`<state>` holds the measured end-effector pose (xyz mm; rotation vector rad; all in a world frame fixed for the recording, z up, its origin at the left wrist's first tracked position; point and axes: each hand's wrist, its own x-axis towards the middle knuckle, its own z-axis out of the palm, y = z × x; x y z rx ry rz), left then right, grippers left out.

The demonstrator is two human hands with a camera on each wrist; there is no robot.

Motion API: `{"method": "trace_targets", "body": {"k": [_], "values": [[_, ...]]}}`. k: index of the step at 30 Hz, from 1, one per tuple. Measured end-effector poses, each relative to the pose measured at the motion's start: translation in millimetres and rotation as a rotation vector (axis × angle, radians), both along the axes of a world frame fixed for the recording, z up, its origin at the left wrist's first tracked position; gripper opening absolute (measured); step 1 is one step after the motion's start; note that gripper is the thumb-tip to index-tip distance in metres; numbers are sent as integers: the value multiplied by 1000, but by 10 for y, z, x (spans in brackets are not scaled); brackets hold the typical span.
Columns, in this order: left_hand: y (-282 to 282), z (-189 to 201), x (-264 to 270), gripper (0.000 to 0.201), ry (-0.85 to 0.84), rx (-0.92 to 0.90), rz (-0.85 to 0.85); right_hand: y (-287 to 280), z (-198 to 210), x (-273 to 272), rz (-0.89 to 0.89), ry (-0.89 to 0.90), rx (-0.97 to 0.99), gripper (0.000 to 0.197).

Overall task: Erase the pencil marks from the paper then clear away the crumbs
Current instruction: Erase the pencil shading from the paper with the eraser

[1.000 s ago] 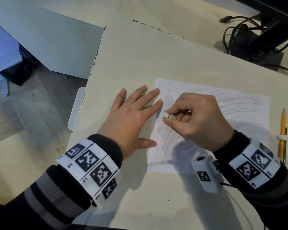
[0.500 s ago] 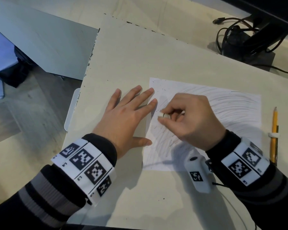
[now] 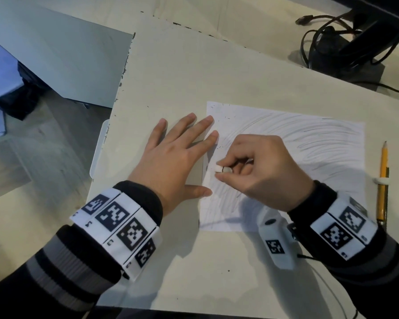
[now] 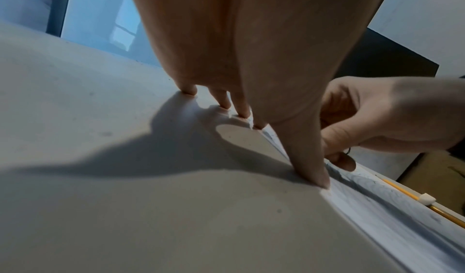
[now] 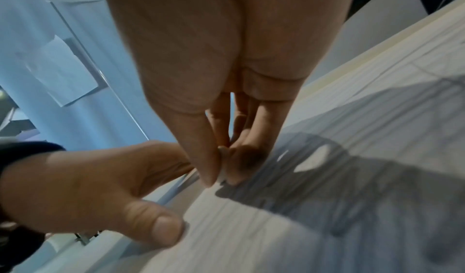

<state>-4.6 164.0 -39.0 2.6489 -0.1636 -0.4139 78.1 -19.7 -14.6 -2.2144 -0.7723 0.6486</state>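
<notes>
A white sheet of paper [image 3: 309, 143] covered in curved pencil strokes lies on the beige board. My right hand [image 3: 258, 171] pinches a small white eraser [image 3: 219, 168] between thumb and fingers, pressed to the sheet near its left edge. In the right wrist view the eraser [image 5: 224, 175] shows only as a sliver between the fingertips. My left hand [image 3: 171, 157] lies flat, fingers spread, with fingertips and thumb on the paper's left edge [image 4: 329, 192]. Dark crumbs [image 3: 221, 147] dot the sheet's upper left part.
A yellow pencil [image 3: 383, 180] with a white clip lies right of the paper, also seen as the pencil [image 4: 402, 190] in the left wrist view. Black cables and a stand [image 3: 346, 47] sit at the far right. The board's left edge [image 3: 106, 143] drops to the floor.
My right hand has slid the eraser toward me along the paper's left side. The left hand keeps its place on the sheet's edge.
</notes>
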Motion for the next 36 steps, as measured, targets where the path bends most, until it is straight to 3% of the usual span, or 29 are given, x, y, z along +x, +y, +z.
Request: {"method": "trace_targets", "body": {"k": [5, 9, 14, 18, 23, 28, 32, 36], "values": [[4, -12, -8, 101, -11, -8, 6, 14, -23, 105, -77, -120, 38, 8], [1, -7, -5, 100, 1, -4, 4, 8, 10, -38, 10, 10, -12, 11], [6, -8, -5, 101, -2, -12, 6, 32, -6, 78, -50, -119, 33, 10], [14, -37, -8, 100, -25, -21, 7, 7, 8, -97, 35, 88, -16, 14], [3, -38, -13, 100, -11, -15, 6, 30, -2, 10, -39, -25, 18, 10], [-1, -41, -20, 95, -21, -76, 32, 21, 26, -114, 65, 88, -71, 11], [-16, -39, -49, 75, -63, -117, 75, 14, 8, -19, -26, 59, -11, 8], [-24, -33, -56, 74, -116, -54, 47, -56, -4, -75, -96, 140, 24, 9]]}}
